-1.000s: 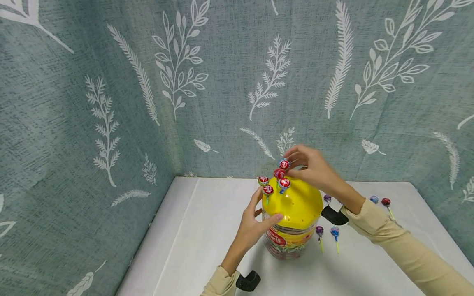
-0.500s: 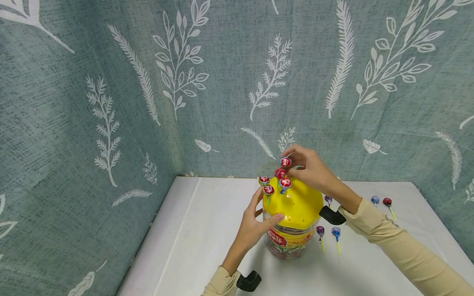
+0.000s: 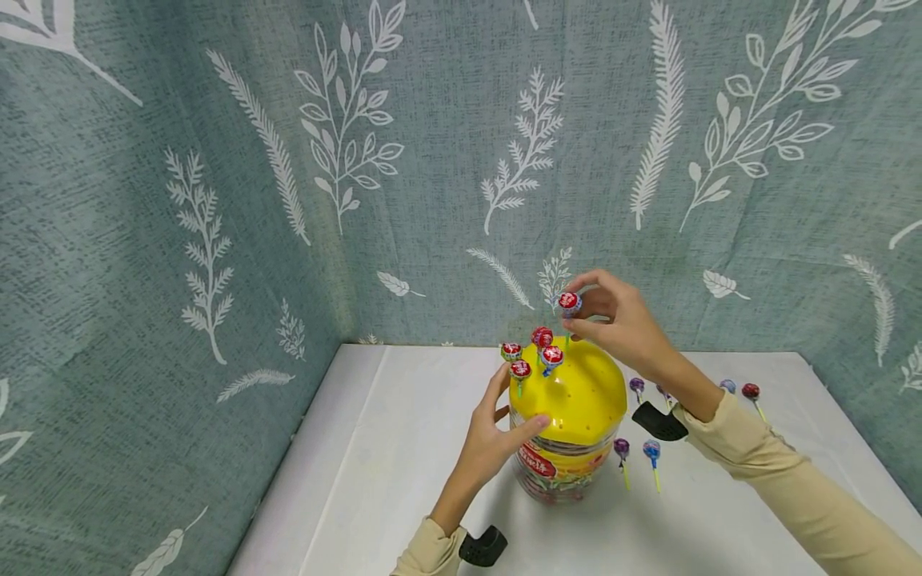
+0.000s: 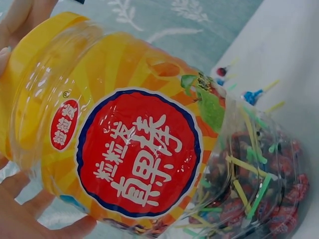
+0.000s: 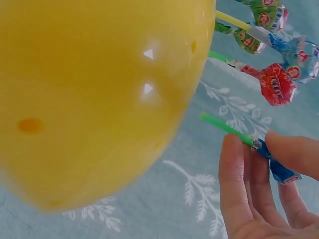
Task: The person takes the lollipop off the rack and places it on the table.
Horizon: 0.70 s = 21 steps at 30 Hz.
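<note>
In the head view, a clear plastic candy jar [image 3: 551, 472] with a domed yellow lid [image 3: 587, 400] stands upright on the table. Several lollipops, such as a red one [image 3: 543, 338] and a blue one [image 3: 551, 357], stick up from the lid's back left. My left hand [image 3: 484, 448] holds the jar at its lid, thumb lying on the front. Above the lid's back edge, my right hand [image 3: 612, 328] pinches a blue-wrapped lollipop [image 3: 569, 303]. In the right wrist view its green stick [image 5: 224, 125] points at the lid, its tip apart from the yellow surface.
Several loose lollipops lie on the white table [image 3: 374, 464] right of the jar, among them a purple one [image 3: 622, 450], a blue one [image 3: 651, 450] and a dark red one [image 3: 751, 391]. A leaf-patterned curtain [image 3: 446, 160] hangs behind. More lollipops [image 4: 249, 199] fill the jar's bottom.
My right hand has risen and shifted right with the pinched lollipop, away from the standing ones, and its stick now shows. The left hand and jar stay put.
</note>
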### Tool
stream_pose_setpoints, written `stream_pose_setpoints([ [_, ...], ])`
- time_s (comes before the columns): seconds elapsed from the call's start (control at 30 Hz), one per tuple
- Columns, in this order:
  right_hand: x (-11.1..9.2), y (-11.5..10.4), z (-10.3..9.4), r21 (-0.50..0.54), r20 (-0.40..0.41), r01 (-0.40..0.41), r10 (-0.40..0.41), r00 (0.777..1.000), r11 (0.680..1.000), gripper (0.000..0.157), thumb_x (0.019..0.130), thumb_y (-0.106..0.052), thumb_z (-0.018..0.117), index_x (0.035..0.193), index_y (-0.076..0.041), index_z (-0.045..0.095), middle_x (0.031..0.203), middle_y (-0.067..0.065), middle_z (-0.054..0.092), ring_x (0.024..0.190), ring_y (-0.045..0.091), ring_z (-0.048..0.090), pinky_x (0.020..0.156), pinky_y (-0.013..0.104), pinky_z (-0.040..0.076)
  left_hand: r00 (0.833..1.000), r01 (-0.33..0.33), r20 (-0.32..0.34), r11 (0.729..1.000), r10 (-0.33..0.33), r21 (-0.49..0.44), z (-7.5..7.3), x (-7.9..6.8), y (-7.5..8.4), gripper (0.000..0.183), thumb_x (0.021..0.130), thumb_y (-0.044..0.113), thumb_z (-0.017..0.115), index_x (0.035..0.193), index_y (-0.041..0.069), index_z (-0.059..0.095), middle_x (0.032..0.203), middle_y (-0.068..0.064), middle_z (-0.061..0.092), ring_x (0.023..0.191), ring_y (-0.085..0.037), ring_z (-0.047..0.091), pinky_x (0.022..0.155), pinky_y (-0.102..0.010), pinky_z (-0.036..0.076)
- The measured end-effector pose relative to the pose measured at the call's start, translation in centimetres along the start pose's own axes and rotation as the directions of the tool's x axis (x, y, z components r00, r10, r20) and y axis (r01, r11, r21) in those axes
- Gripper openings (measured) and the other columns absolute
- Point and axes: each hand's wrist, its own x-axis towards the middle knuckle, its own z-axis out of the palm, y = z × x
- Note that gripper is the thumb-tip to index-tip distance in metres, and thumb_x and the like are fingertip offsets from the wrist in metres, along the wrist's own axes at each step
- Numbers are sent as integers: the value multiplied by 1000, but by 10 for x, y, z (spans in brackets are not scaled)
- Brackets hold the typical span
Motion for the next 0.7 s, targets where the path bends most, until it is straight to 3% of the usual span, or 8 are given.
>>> stream_pose_setpoints([
  [0.2,-11,3,-8,-35,-7,9,-10,1000,999,32,85,0,67,113,-5,53,95,11,66,80,25,65,68,31,56,1000,22,7,1000,-22,0,0,1,-1,82,83,42,70,149,28,25,148,5,35,135,-17,31,101,-46,37],
  [0.47,-28,3,-20,-27,-26,-27,26,999,999,31,87,-5,66,115,-4,52,96,14,64,81,19,64,68,33,56,1000,24,20,1000,-24,-17,-5,-6,33,84,84,37,70,150,11,25,148,-9,35,135,-26,31,101,-51,36],
  [0.7,-43,10,-30,-58,-41,-71,69,997,996,33,87,-9,68,116,-6,53,97,12,63,82,21,63,67,32,56,1000,5,21,1000,-4,-28,-4,-7,36,85,83,35,70,150,11,24,148,-9,34,136,-26,30,101,-52,36],
])
